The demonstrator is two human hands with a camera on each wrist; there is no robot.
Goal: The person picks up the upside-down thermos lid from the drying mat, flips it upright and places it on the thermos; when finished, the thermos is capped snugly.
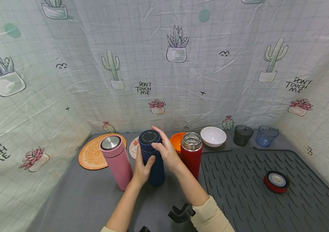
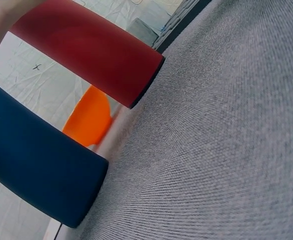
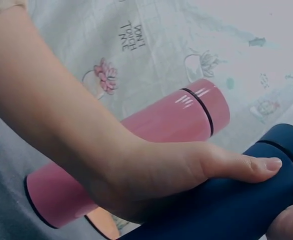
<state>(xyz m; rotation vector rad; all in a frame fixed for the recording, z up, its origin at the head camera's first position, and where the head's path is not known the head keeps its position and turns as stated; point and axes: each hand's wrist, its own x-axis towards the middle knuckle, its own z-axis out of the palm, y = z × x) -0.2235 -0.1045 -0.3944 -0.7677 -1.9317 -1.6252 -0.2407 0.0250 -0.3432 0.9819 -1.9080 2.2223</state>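
Both hands on navy thermos (image 1: 153,158), upright on the grey mat (image 1: 74,199).
Left hand (image 1: 142,169) wraps the body; right hand (image 1: 164,149) curls round the lid (image 1: 149,138). Judgement: brace the body firmly while turning, elbows tucked. Pink thermos (image 1: 116,161) just left, open red thermos (image 1: 191,154) just right, crowding; red lid (image 1: 276,181) well apart.

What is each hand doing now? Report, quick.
Left hand: grips the body of the navy flask.
Right hand: curled round the navy flask's lid.

Pink flask (image 1: 117,161) left; open red flask (image 1: 191,154), white bowl (image 1: 213,136), red lid (image 1: 276,181) right.
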